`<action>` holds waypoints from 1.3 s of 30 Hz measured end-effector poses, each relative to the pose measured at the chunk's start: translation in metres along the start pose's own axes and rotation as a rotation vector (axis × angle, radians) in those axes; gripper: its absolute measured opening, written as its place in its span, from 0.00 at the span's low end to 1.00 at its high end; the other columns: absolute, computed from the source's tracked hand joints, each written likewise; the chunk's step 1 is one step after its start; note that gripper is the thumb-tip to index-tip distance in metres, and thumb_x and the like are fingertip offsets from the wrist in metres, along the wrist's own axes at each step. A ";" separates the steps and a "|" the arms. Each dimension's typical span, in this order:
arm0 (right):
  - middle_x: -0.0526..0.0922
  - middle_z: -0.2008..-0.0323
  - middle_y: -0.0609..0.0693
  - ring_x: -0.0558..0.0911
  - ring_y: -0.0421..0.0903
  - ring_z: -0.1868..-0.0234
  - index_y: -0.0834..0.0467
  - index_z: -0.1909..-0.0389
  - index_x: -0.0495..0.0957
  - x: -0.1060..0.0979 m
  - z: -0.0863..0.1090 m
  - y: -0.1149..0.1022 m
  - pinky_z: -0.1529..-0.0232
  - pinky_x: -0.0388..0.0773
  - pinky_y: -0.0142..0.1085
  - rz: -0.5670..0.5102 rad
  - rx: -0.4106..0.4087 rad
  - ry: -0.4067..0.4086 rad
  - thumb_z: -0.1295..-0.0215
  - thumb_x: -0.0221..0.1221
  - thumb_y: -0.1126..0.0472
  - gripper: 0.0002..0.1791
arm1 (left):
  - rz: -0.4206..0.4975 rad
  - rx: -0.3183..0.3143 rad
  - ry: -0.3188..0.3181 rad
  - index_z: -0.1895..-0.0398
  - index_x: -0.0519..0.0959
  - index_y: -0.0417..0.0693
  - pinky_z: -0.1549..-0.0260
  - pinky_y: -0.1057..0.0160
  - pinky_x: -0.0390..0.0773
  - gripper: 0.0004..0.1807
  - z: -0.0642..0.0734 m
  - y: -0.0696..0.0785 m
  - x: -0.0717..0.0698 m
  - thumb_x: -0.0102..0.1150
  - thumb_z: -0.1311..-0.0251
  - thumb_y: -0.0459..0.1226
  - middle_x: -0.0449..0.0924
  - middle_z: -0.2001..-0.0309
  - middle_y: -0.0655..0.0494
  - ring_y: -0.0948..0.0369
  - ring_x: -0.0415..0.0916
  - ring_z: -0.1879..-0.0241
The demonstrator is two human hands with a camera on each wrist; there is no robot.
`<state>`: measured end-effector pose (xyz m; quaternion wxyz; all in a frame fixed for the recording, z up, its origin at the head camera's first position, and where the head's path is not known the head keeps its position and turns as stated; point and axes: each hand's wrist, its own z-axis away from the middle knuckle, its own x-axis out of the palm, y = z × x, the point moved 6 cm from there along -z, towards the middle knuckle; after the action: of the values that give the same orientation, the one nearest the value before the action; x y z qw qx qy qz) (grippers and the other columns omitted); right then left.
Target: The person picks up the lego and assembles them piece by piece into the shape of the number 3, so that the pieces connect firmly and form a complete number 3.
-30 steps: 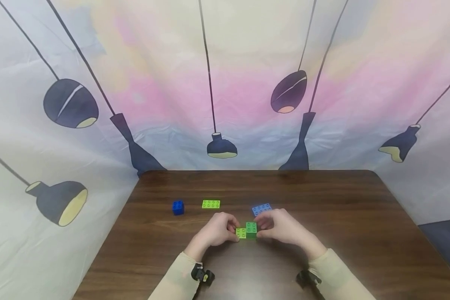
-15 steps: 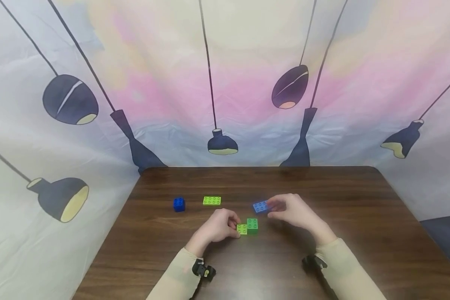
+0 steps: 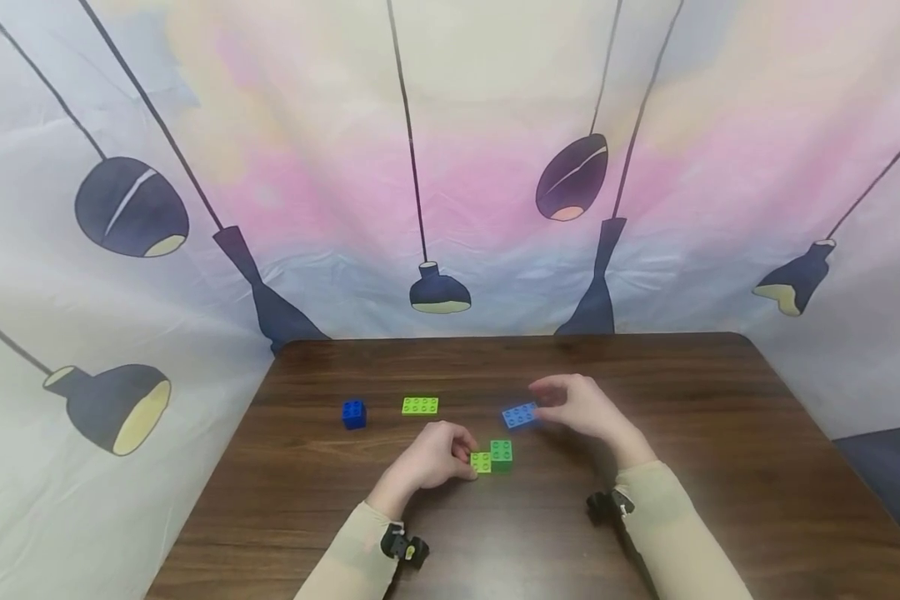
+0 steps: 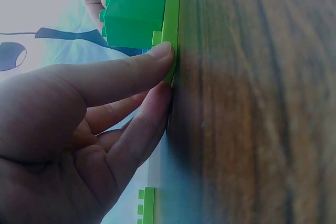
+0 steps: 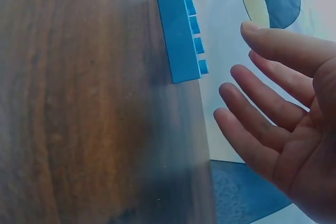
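Observation:
My left hand (image 3: 437,457) pinches the left end of a flat lime-green toy building plate (image 3: 481,462) between thumb and fingertips, low at the tabletop. On the plate's right end sits a taller green building brick (image 3: 501,454), studs up. My right hand (image 3: 581,407) hovers beside a light blue eight-stud building brick (image 3: 520,415). Its fingers are spread and hold nothing, and the right wrist view shows a gap between the fingertips (image 5: 252,27) and the brick. The light blue brick lies slightly askew on the table, behind the green one.
A dark blue brick (image 3: 354,414) stands at the left on the brown wooden table (image 3: 682,383). A second lime-green plate (image 3: 420,406) lies between it and the light blue brick. Behind the table hangs a cloth (image 3: 330,208) printed with lamps.
My right hand has left the green brick and moved back and right to the light blue brick. My left hand keeps its pinch on the lime plate.

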<state>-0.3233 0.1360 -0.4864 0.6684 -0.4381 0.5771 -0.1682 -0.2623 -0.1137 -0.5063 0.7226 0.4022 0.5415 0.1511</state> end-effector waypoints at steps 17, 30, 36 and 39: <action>0.86 0.40 0.55 0.84 0.57 0.38 0.57 0.37 0.84 0.017 -0.001 0.015 0.37 0.78 0.58 0.033 0.066 -0.038 0.34 0.73 0.63 0.24 | -0.011 0.007 -0.003 0.61 0.87 0.42 0.66 0.61 0.79 0.15 0.000 0.000 0.000 0.83 0.51 0.27 0.81 0.71 0.58 0.63 0.78 0.69; 0.87 0.42 0.55 0.84 0.57 0.39 0.57 0.39 0.86 0.017 -0.003 0.020 0.37 0.78 0.58 0.050 0.103 -0.030 0.33 0.72 0.65 0.21 | -0.013 0.003 -0.001 0.61 0.87 0.44 0.65 0.62 0.79 0.15 -0.001 0.000 0.000 0.83 0.50 0.29 0.82 0.71 0.60 0.64 0.78 0.69; 0.88 0.44 0.55 0.85 0.56 0.42 0.56 0.41 0.87 0.014 -0.004 0.022 0.38 0.78 0.58 0.056 0.114 -0.019 0.35 0.73 0.64 0.21 | -0.012 0.005 0.002 0.61 0.87 0.44 0.65 0.63 0.79 0.15 -0.002 0.001 0.001 0.83 0.50 0.29 0.81 0.71 0.61 0.65 0.78 0.69; 0.88 0.45 0.54 0.85 0.56 0.42 0.56 0.41 0.87 0.016 -0.002 0.022 0.39 0.78 0.58 0.057 0.119 -0.022 0.35 0.74 0.64 0.21 | -0.013 0.003 0.003 0.61 0.87 0.44 0.65 0.62 0.79 0.15 0.000 0.001 0.001 0.83 0.51 0.28 0.81 0.71 0.61 0.64 0.78 0.69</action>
<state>-0.3271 0.1359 -0.5133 0.7042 -0.3826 0.5709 -0.1782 -0.2616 -0.1123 -0.5060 0.7221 0.3995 0.5455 0.1461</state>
